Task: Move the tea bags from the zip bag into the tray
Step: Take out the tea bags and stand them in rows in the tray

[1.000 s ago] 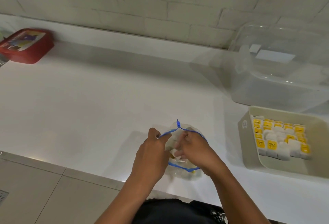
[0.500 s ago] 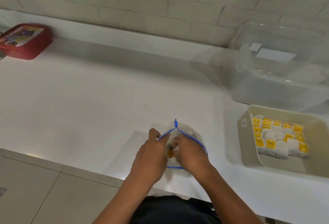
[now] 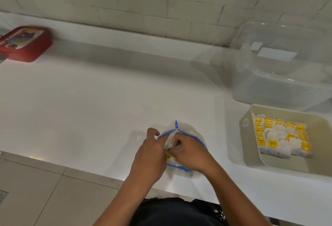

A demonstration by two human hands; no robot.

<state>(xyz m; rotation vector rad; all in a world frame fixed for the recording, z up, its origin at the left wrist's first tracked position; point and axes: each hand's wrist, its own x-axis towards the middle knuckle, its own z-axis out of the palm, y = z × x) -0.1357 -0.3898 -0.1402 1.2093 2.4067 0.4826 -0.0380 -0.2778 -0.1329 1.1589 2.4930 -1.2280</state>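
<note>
Right hand [image 3: 190, 154] inside clear, blue-rimmed zip bag [image 3: 186, 132], mouth open.

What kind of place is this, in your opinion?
Probably a home kitchen or pantry: a white counter against a white brick wall, a tiled floor, and a tray filled with tea bags.

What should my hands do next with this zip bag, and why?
Probably lift the right hand out of the zip bag with the tea bags it pinches and carry them right to the tray. The left hand holds the blue rim open, and the tray has bare floor at its near end.
</note>
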